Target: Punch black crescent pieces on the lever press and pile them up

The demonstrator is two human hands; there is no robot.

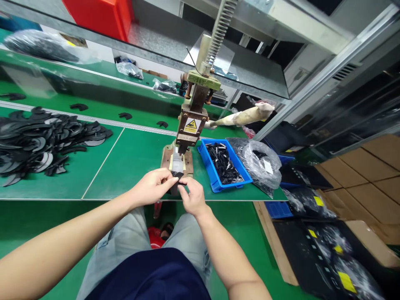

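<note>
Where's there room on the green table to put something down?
The big bare patch of table lies between the pile of black pieces and the press. It's crowded right of the press, with a blue tray and a plastic bag, and just in front of the press, where the left hand and right hand hold a black piece.

Black part (177, 176) pinched at a lever press (191, 118)

The left hand (154, 184) and right hand (193, 196) hold the part with their fingertips at the near side of the press base (166, 160). The lever (242, 117) points right. Right of the press, a blue tray (216, 186) of thin black pieces (222, 163) stands on the green table (137, 156), a clear plastic bag (265, 164) just beside it. Left lies a heap of curved black pieces (46, 139). A red bin (98, 16) sits on the far shelf (153, 39).
</note>
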